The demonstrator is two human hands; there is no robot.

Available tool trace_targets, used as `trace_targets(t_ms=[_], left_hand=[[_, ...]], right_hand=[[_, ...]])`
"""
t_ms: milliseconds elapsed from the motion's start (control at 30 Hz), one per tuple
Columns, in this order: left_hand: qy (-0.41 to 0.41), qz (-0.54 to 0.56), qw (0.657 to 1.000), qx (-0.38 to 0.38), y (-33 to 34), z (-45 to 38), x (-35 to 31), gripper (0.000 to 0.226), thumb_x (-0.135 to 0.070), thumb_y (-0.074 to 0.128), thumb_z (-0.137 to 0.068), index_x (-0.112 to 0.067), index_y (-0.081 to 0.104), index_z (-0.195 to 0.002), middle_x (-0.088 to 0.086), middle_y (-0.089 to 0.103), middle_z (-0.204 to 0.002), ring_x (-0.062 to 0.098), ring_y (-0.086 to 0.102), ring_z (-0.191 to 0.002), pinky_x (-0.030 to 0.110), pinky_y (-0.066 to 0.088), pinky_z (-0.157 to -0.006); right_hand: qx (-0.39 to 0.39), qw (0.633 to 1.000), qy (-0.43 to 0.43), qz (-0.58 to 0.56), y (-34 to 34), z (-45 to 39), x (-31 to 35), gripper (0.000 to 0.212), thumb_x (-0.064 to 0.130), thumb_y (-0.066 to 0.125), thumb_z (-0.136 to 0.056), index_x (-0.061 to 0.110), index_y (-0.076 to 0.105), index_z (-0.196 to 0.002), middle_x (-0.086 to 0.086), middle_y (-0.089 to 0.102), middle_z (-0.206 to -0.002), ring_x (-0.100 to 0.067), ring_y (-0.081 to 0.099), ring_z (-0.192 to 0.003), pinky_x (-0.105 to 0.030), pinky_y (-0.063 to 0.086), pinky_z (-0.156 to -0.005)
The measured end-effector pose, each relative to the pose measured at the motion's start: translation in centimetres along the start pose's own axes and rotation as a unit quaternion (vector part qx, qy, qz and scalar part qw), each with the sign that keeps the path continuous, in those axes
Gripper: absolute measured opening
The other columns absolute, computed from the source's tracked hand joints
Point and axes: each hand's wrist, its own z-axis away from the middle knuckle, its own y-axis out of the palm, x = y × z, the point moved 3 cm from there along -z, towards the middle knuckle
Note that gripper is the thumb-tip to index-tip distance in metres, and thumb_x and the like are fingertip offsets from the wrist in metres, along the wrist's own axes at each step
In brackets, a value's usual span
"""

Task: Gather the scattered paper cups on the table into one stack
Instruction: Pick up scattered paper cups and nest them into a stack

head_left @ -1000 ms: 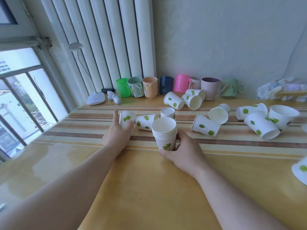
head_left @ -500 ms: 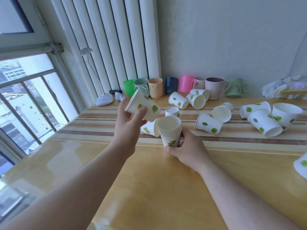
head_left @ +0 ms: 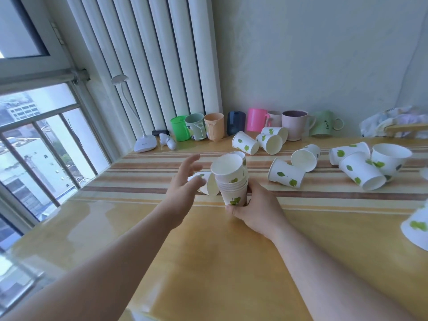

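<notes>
Half a second ago the left hand [head_left: 183, 181] held a white paper cup printed with green leaves tilted just above the pile; that cup now sits as the top of the stack of nested white leaf-printed paper cups [head_left: 231, 181], leaning a little and not yet pushed fully home, and the left hand has let go, its fingers spread and empty just to the left of the stack. The right hand [head_left: 254, 209] stays closed around the base of the stack, steadying it on the yellow wooden table with brown stripes [head_left: 208, 262], near the middle of the scene. So the pile has grown by one, and the free hand looks ready for the next cup. The nearest candidate is a tipped paper cup lying on its side [head_left: 209, 185] just left of the stack, partly hidden by the left hand. Much is left to gather: a tipped cup [head_left: 286, 173] to the right of the stack, three more [head_left: 245, 143] farther back in front of the row of coloured plastic and ceramic mugs [head_left: 252, 123] along the far wall, another lying open-mouthed [head_left: 304, 157], a cluster of larger-looking cups at the far right [head_left: 361, 172], and one cut off at the right edge [head_left: 416, 225]. The leaning top cup may need pressing down before more go on.
</notes>
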Motion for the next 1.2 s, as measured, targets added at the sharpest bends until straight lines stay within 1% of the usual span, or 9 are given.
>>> trace_targets(t_ms=[100, 167, 267, 367, 600, 700, 767, 1000, 1200], left_hand=[[0.013, -0.258, 0.966, -0.006, -0.5, -0.7, 1.2, 0.086, -0.007, 0.058, -0.079, -0.043, 0.042, -0.155, -0.014, 0.046, -0.158, 0.02, 0.031, -0.153, 0.049, 0.032, -0.125], [0.023, -0.376, 0.926, 0.038, -0.3, -1.6, 2.0, 0.093, -0.01, 0.059, -0.081, -0.038, 0.027, -0.164, -0.013, 0.029, -0.171, 0.022, 0.02, -0.16, 0.047, 0.027, -0.127], [0.009, -0.385, 0.918, 0.099, 0.0, -2.9, 2.7, 0.095, -0.021, 0.063, -0.085, -0.035, 0.018, -0.167, -0.017, 0.021, -0.169, 0.026, 0.038, -0.151, 0.046, 0.042, -0.115], [0.011, -0.38, 0.923, 0.067, 0.3, -3.5, 2.9, 0.088, -0.037, 0.067, -0.083, -0.034, 0.028, -0.162, -0.015, 0.029, -0.159, 0.026, 0.05, -0.135, 0.045, 0.049, -0.104], [0.033, -0.281, 0.957, -0.062, 0.0, -3.1, 3.9, 0.066, -0.036, 0.084, -0.078, -0.029, 0.05, -0.133, -0.01, 0.054, -0.124, 0.02, 0.057, -0.112, 0.035, 0.044, -0.084], [-0.047, -0.078, 0.984, -0.154, -0.7, -2.4, 4.1, 0.057, -0.047, 0.086, -0.08, -0.029, 0.054, -0.124, -0.01, 0.067, -0.116, 0.016, 0.066, -0.104, 0.035, 0.049, -0.079], [-0.077, 0.1, 0.976, -0.18, -0.5, -2.1, 3.1, 0.052, -0.045, 0.084, -0.085, -0.029, 0.054, -0.124, -0.004, 0.071, -0.117, 0.017, 0.07, -0.106, 0.031, 0.05, -0.077], [0.016, 0.235, 0.97, -0.056, 2.3, -2.3, -3.2, 0.05, -0.044, 0.081, -0.083, -0.02, 0.068, -0.125, 0.004, 0.078, -0.123, 0.023, 0.073, -0.119, 0.036, 0.055, -0.101], [0.06, 0.122, 0.991, 0.015, 4.1, -1.8, -3.2, 0.063, -0.041, 0.086, -0.079, -0.024, 0.063, -0.135, -0.002, 0.078, -0.122, 0.019, 0.072, -0.119, 0.037, 0.06, -0.093]], right_hand=[[-0.002, 1.0, 0.002, 0.002, 0.0, 0.0, 0.0, 0.05, 0.038, 0.091, -0.081, 0.044, 0.056, -0.116, 0.03, 0.064, -0.101, -0.007, 0.065, -0.104, -0.03, 0.052, -0.087], [-0.003, 1.0, 0.004, 0.006, 0.1, 0.0, 0.0, 0.051, 0.04, 0.091, -0.08, 0.042, 0.058, -0.119, 0.032, 0.064, -0.101, -0.006, 0.065, -0.104, -0.029, 0.052, -0.086], [-0.005, 1.0, 0.007, 0.008, 0.0, -0.1, 0.0, 0.056, 0.04, 0.092, -0.08, 0.038, 0.061, -0.127, 0.03, 0.065, -0.102, -0.006, 0.067, -0.105, -0.029, 0.053, -0.086], [-0.007, 1.0, 0.005, 0.009, 0.0, -0.1, 0.0, 0.057, 0.041, 0.092, -0.079, 0.038, 0.062, -0.127, 0.028, 0.068, -0.104, -0.006, 0.069, -0.106, -0.031, 0.056, -0.09], [-0.013, 1.0, 0.009, 0.005, 0.1, -0.3, -0.1, 0.056, 0.043, 0.092, -0.077, 0.038, 0.063, -0.125, 0.027, 0.07, -0.104, -0.003, 0.071, -0.104, -0.03, 0.057, -0.088], [-0.011, 1.0, 0.009, 0.005, 0.1, -0.3, 0.0, 0.053, 0.043, 0.091, -0.077, 0.038, 0.062, -0.123, 0.027, 0.07, -0.104, -0.003, 0.071, -0.104, -0.031, 0.058, -0.089], [-0.008, 1.0, 0.011, 0.002, 0.1, -0.2, 0.0, 0.051, 0.042, 0.09, -0.078, 0.038, 0.062, -0.12, 0.027, 0.069, -0.103, -0.002, 0.069, -0.103, -0.032, 0.058, -0.089], [-0.008, 1.0, -0.002, -0.006, 0.2, -0.1, 0.0, 0.056, 0.04, 0.089, -0.079, 0.039, 0.062, -0.128, 0.027, 0.069, -0.107, -0.006, 0.069, -0.107, -0.035, 0.059, -0.094], [-0.011, 1.0, 0.002, -0.019, 0.1, -0.2, -0.1, 0.054, 0.038, 0.089, -0.079, 0.041, 0.061, -0.126, 0.026, 0.07, -0.107, -0.002, 0.07, -0.102, -0.029, 0.058, -0.086]])
